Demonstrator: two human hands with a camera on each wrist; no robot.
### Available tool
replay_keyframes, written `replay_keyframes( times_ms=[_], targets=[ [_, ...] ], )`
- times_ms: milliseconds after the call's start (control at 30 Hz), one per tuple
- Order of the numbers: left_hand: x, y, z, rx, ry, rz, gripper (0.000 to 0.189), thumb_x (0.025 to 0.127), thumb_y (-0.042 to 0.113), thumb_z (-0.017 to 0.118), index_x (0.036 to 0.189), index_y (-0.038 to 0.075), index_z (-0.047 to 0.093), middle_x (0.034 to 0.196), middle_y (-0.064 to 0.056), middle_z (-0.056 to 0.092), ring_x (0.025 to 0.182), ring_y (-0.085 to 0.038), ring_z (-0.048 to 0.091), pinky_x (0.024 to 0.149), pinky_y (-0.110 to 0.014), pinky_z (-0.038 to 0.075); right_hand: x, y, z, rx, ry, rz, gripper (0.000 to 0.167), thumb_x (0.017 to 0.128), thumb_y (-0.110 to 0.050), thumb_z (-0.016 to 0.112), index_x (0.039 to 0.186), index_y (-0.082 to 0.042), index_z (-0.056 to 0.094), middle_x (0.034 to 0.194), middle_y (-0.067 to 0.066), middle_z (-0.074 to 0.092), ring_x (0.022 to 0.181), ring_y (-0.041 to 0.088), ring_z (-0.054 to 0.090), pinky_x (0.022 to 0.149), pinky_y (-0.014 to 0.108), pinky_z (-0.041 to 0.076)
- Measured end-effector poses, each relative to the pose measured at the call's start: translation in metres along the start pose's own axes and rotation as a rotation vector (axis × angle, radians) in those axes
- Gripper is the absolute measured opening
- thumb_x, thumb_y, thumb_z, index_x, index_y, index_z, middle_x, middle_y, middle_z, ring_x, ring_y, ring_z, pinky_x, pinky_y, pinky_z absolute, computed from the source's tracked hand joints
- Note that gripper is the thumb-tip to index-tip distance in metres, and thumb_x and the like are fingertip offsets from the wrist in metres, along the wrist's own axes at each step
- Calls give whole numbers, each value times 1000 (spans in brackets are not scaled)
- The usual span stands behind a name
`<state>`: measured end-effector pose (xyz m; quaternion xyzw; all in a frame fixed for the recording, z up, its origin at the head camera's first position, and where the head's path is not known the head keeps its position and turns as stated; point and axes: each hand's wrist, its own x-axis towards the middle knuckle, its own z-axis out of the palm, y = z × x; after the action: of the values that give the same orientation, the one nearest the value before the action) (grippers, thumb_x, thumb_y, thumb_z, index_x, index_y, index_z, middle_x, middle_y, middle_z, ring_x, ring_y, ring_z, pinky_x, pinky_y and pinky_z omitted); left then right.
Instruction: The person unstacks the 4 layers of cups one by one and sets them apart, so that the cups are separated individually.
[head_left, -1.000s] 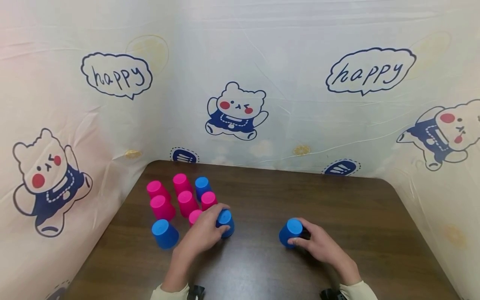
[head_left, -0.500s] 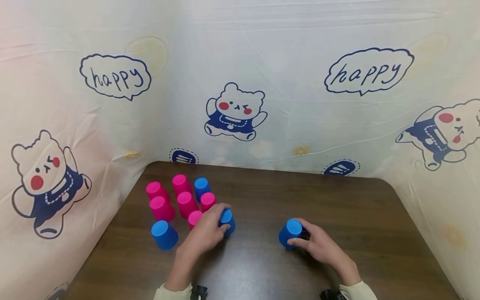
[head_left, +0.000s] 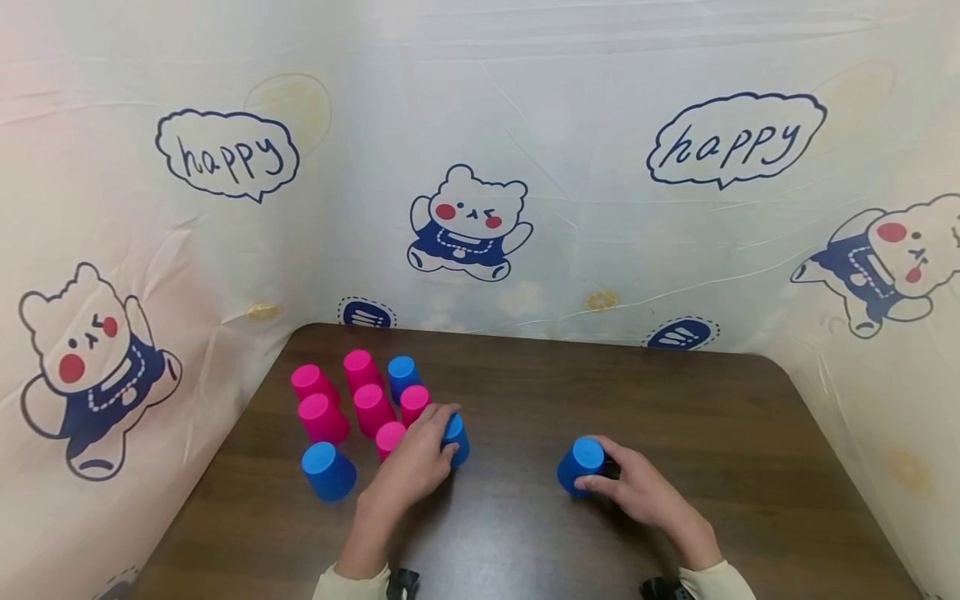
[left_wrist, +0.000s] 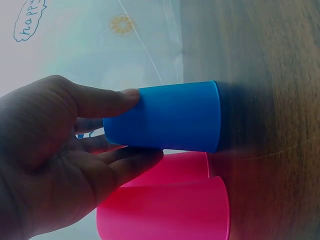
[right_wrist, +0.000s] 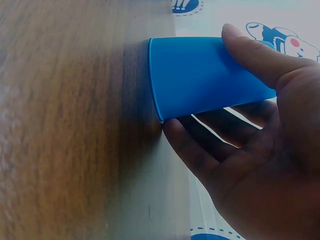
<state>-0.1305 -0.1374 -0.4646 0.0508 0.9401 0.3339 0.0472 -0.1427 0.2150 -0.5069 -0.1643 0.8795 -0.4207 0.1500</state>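
My left hand (head_left: pixel 417 457) holds an upside-down blue cup (head_left: pixel 457 442) beside the pink cups. In the left wrist view the thumb lies on one side of this blue cup (left_wrist: pixel 172 117) and the fingers are along the other, with two pink cups (left_wrist: pixel 167 210) just beyond. Farther right on the table, my right hand (head_left: pixel 645 485) grips a second upside-down blue cup (head_left: pixel 579 468). The right wrist view has its thumb across that blue cup (right_wrist: pixel 195 75) and the fingers beneath, the little fingertip close to the rim at the tabletop.
Several pink cups (head_left: pixel 373 410) stand upside down in a cluster at the table's left. One blue cup (head_left: pixel 406 379) stands behind them, another blue cup (head_left: pixel 328 472) in front. A patterned curtain (head_left: pixel 585 208) borders the brown table (head_left: pixel 637 392).
My left hand and its blue cup have shifted slightly away from me and to the right, with the hand covering more of the cup. The right hand and its cup stay put.
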Motion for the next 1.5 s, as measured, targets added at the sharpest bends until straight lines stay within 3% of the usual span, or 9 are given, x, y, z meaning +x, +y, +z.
replay_keyframes(
  times_ms=[367,633,967,1100,1333,1500],
  targets=[
    [1,1,0,3,-5,-6,68,94,6,78,155,14,49,146,-13,57,136,-40,56,101,-62,56,1,0,0,-2,-5,5,57,98,-41,74,145,-14,57,136,10,67,124,34,63,105,68,49],
    [-1,6,-5,-12,30,16,72,93,8,80,157,18,48,148,-12,56,136,-38,58,101,-60,57,0,0,1,-1,4,8,56,98,-41,74,145,-14,57,136,9,67,125,34,64,106,68,49],
    [-6,27,-15,-96,143,144,74,92,13,82,157,26,48,152,-4,56,136,-30,60,102,-51,58,0,0,0,-1,-2,-3,56,99,-41,74,145,-14,57,137,11,67,126,35,63,105,67,50],
    [-4,37,-17,-132,157,186,75,91,12,83,156,26,48,151,-2,57,137,-28,59,101,-49,59,0,0,-1,0,-2,0,56,99,-41,74,145,-14,57,137,10,67,126,35,63,105,67,50],
    [5,54,-12,-168,115,267,73,93,12,81,157,20,46,154,-4,55,141,-27,56,109,-49,54,1,-1,-1,-4,5,-3,56,98,-41,74,144,-15,58,136,10,67,126,34,63,105,66,51],
    [13,65,5,-175,-14,304,71,97,18,77,159,22,43,158,-1,51,145,-25,52,111,-47,52,1,0,1,-7,11,1,56,97,-41,75,144,-15,58,136,10,68,125,34,64,104,66,51]
  ],
)
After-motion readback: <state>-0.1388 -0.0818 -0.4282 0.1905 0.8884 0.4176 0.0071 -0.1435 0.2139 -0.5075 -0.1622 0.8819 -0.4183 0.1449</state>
